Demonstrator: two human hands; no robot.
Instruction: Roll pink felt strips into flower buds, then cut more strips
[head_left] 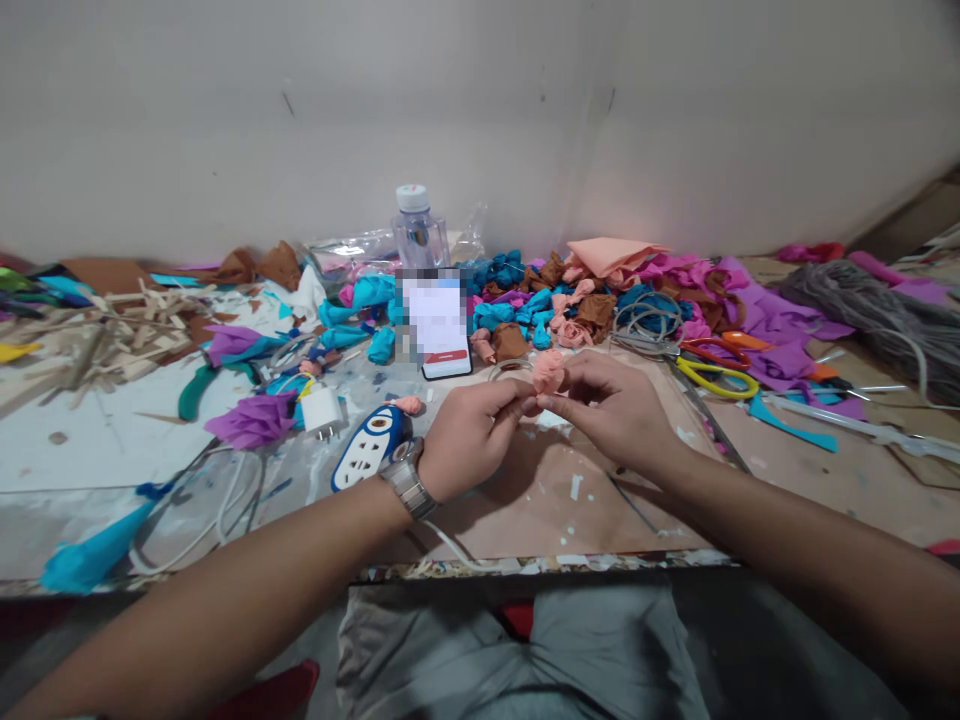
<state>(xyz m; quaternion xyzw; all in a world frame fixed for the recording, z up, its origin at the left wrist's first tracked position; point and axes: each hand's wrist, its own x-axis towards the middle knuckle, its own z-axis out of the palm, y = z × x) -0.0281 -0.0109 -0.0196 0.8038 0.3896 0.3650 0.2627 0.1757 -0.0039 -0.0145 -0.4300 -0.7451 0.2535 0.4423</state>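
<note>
A small peach crepe-paper flower (549,371) is held upright between my hands, above the middle of the table. My left hand (474,432), with a metal watch on its wrist, pinches the base of the flower from the left. From the other side, my right hand (611,405) has its thumb and fingers closed round the flower's lower part. The fingertips of both hands nearly meet under the petals and hide the base.
A phone (444,330) leans before a clear bottle (420,235). Colourful paper flowers (525,300) line the back. A power strip (369,447) and charger (322,410) lie left; yellow-handled scissors (718,380), a grey cord bundle (874,310) and a glue stick (862,422) lie right.
</note>
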